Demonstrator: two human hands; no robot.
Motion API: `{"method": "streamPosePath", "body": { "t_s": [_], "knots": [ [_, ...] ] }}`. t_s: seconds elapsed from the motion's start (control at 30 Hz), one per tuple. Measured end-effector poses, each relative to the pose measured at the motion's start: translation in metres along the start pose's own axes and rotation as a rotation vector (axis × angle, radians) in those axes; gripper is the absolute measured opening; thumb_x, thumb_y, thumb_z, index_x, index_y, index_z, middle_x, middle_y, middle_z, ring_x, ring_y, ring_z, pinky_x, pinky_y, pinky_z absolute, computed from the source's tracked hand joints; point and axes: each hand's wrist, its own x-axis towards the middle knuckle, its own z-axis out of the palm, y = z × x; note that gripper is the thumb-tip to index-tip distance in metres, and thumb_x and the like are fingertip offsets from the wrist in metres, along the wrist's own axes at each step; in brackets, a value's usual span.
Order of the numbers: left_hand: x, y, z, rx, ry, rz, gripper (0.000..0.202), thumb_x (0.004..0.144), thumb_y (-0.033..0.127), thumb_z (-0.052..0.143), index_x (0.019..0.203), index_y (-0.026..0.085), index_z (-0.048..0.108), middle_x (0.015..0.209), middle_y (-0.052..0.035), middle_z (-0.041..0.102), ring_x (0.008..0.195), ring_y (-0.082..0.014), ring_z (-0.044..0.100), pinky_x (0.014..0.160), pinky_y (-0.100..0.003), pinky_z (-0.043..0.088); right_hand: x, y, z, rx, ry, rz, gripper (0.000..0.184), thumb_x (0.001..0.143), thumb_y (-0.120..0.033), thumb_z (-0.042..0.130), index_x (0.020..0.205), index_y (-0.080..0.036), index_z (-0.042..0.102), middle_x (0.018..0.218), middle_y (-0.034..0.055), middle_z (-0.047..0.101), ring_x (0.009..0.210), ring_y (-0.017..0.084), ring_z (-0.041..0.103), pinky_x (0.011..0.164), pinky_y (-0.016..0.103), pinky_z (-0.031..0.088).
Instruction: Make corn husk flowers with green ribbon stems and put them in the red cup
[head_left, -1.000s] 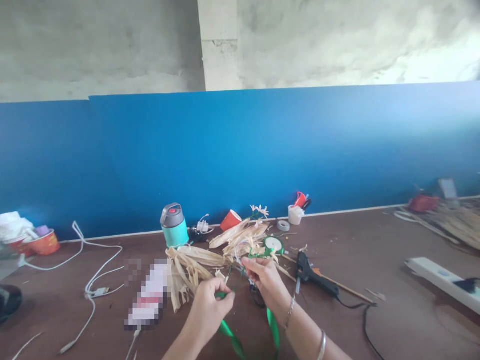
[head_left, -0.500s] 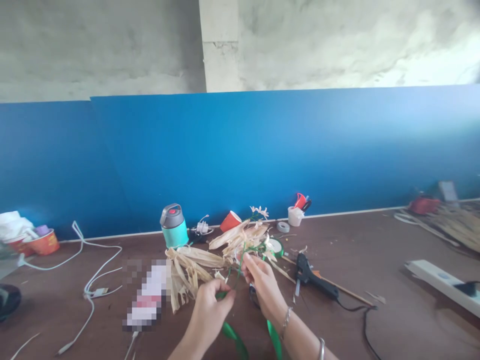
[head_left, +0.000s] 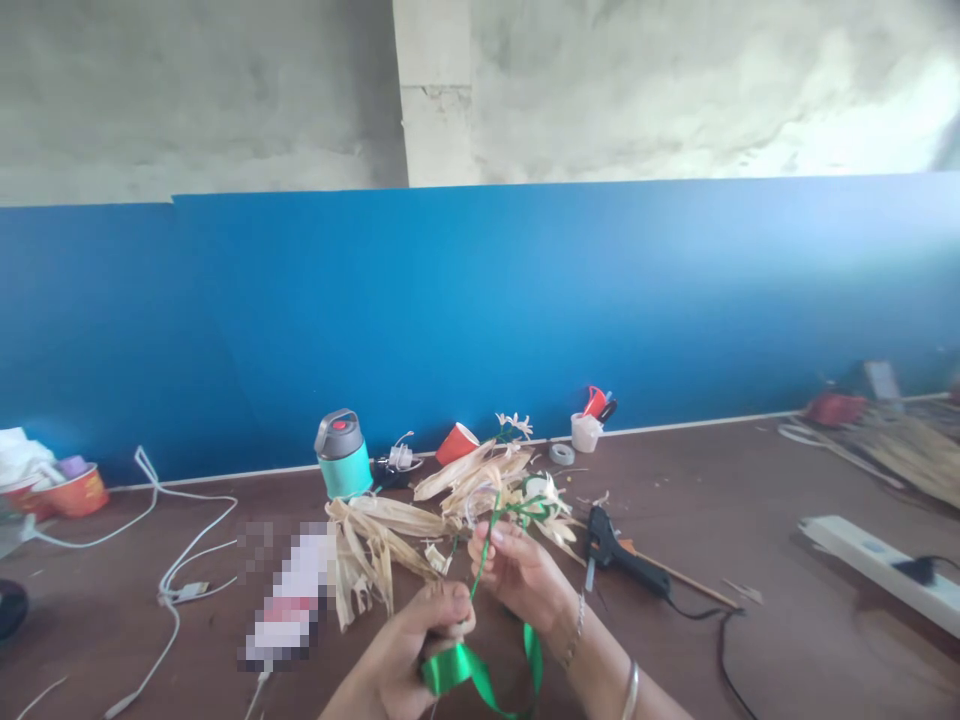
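Note:
My right hand (head_left: pixel 529 580) is closed, thumb and fingers pinching a thin green flower stem (head_left: pixel 486 550). The stem slants up to a side branch with pale artificial flowers (head_left: pixel 550 493). Lower down on the left, my left hand (head_left: pixel 427 635) is closed in a fist at the stem's lower end. Shiny green ribbon (head_left: pixel 448 668) comes out from under its fingers and loops below both hands toward my right wrist. How the ribbon meets the stem inside the fist is hidden. Dried corn husks (head_left: pixel 371 550) lie just beyond my left hand.
A black glue gun (head_left: pixel 622 560) and a thin stick (head_left: pixel 686 577) lie right of my hands. Behind stand a teal flask (head_left: pixel 345 470), a tipped red cup (head_left: pixel 456 443) and a tape roll (head_left: pixel 562 454). A power strip (head_left: pixel 874 565) is far right; white cables (head_left: pixel 176 600) sprawl left.
My left hand has turned and closed into a fist, bringing the ribbon out in front of it. The ribbon loop now shows below both hands. My right hand still pinches the stem.

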Motion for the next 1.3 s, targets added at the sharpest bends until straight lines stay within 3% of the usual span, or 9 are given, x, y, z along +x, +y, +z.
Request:
{"method": "streamPosePath", "body": {
  "t_s": [0.27,0.5,0.57,0.67,0.8,0.97,1.1,1.2,1.3],
  "knots": [
    [0.005,0.003,0.000,0.217,0.182,0.172,0.029,0.056,0.029,0.072,0.056,0.017,0.046,0.043,0.0116,0.030,0.040,-0.0026,0.018,0.041,-0.017,0.014,0.008,0.003,0.000,-0.134,0.206,-0.186,0.026,0.054,-0.029,0.082,0.049,-0.015,0.061,0.047,-0.0032,0.050,0.047,0.007,0.036,0.046,0.021,0.026],
    [0.003,-0.010,-0.005,1.543,0.659,0.693,0.014,0.074,0.011,0.051,0.064,0.018,0.056,0.058,-0.0021,0.062,0.055,-0.0179,0.060,0.052,-0.025,0.035,0.014,0.016,-0.004,-0.279,0.431,-0.223,0.035,0.050,-0.031,0.081,0.040,-0.018,0.050,0.038,-0.0064,0.040,0.041,0.006,0.025,0.044,0.025,0.015],
    [0.002,-0.016,-0.005,1.799,0.686,0.762,0.019,0.076,0.007,0.046,0.068,0.018,0.059,0.060,-0.0038,0.065,0.053,-0.0194,0.063,0.049,-0.025,0.033,0.016,0.019,-0.007,-0.295,0.485,-0.218,0.035,0.050,-0.031,0.080,0.040,-0.018,0.049,0.038,-0.0070,0.039,0.041,0.006,0.023,0.044,0.026,0.013],
    [0.003,-0.021,-0.004,1.960,0.675,0.781,0.023,0.077,0.003,0.043,0.069,0.018,0.059,0.059,-0.0044,0.065,0.050,-0.0196,0.063,0.045,-0.026,0.031,0.018,0.023,-0.012,-0.293,0.541,-0.197,0.035,0.049,-0.029,0.080,0.040,-0.019,0.047,0.037,-0.0079,0.036,0.039,0.005,0.022,0.043,0.026,0.010],
    [0.007,-0.016,-0.004,1.741,0.636,0.692,0.020,0.077,0.007,0.045,0.067,0.018,0.057,0.062,-0.0047,0.064,0.055,-0.0188,0.062,0.050,-0.025,0.033,0.019,0.021,-0.013,-0.244,0.513,-0.168,0.037,0.050,-0.028,0.080,0.039,-0.019,0.046,0.038,-0.0081,0.035,0.039,0.006,0.023,0.042,0.026,0.012],
    [0.009,0.001,-0.003,0.870,0.422,0.412,0.018,0.073,0.026,0.056,0.059,0.019,0.049,0.046,0.0061,0.041,0.041,-0.0074,0.036,0.043,-0.020,0.023,0.010,0.008,-0.003,-0.126,0.290,-0.081,0.022,0.059,-0.032,0.077,0.057,-0.016,0.062,0.053,-0.0030,0.050,0.048,0.008,0.039,0.044,0.022,0.025],
    [0.005,0.007,-0.003,0.291,0.158,0.192,0.029,0.063,0.034,0.066,0.057,0.020,0.042,0.038,0.0139,0.021,0.036,-0.0033,0.011,0.039,-0.020,0.009,0.002,0.000,0.001,-0.054,0.129,0.046,0.032,0.060,-0.039,0.077,0.077,-0.013,0.068,0.064,0.0000,0.053,0.056,0.010,0.046,0.049,0.021,0.032],
    [0.001,0.006,-0.002,0.098,0.045,0.111,0.035,0.056,0.030,0.072,0.057,0.019,0.039,0.042,0.0139,0.025,0.037,-0.0011,0.009,0.040,-0.019,0.007,-0.001,-0.001,0.001,-0.046,0.077,0.052,0.038,0.053,-0.036,0.081,0.081,-0.013,0.069,0.063,-0.0013,0.053,0.056,0.009,0.046,0.050,0.020,0.032],
    [0.001,0.004,-0.001,0.090,0.041,0.093,0.037,0.052,0.030,0.074,0.057,0.019,0.038,0.046,0.0133,0.027,0.038,-0.0007,0.009,0.040,-0.019,0.007,0.000,0.000,0.002,-0.067,0.103,-0.002,0.033,0.049,-0.033,0.084,0.070,-0.014,0.069,0.059,-0.0026,0.053,0.053,0.007,0.042,0.050,0.020,0.032]
  ]
}}
